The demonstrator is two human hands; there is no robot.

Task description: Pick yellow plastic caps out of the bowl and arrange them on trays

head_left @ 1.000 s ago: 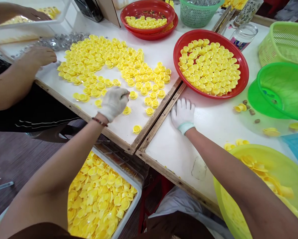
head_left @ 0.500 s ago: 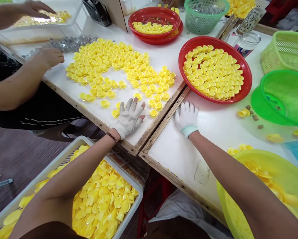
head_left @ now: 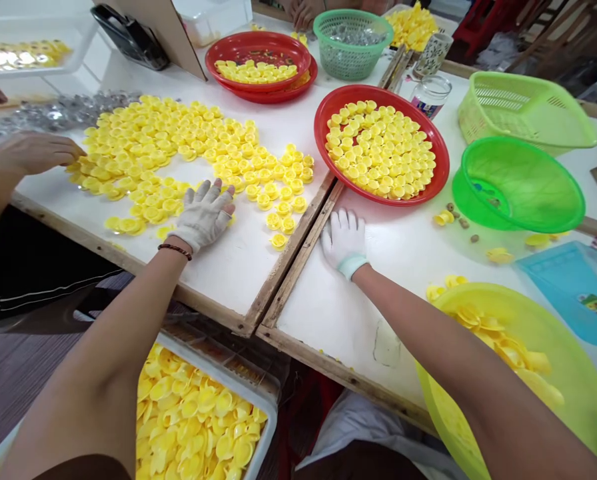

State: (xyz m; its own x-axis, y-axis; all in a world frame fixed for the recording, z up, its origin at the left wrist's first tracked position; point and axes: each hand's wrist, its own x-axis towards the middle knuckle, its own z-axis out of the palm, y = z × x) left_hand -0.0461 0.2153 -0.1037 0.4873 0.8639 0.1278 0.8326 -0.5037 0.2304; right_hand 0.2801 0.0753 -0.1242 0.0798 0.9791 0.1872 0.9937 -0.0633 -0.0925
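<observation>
My left hand [head_left: 204,217], in a white glove with some bare fingertips, lies with fingers spread over the table at the near edge of a broad layer of small yellow cup-shaped plastic pieces [head_left: 148,147]. A few pieces are partly hidden under its fingers. My right hand [head_left: 344,240], also gloved in white, rests flat with fingers apart on the white table beside the wooden edge strip. Just beyond it stands a round red tray [head_left: 441,175] filled with more yellow pieces. Neither hand grips anything.
A co-worker's hand [head_left: 33,152] touches the pile's left side, near clear plastic parts [head_left: 68,110]. Red trays [head_left: 218,53] and a mint-green basket [head_left: 348,63] stand behind. On the right are a green basin [head_left: 523,200] and a yellow basin [head_left: 583,373]. A crate [head_left: 271,420] of yellow pieces sits below.
The view has turned right, so things sit further left. My left hand has moved forward among the yellow pieces. My right hand stays on the table; the co-worker's hand now reaches the pile.
</observation>
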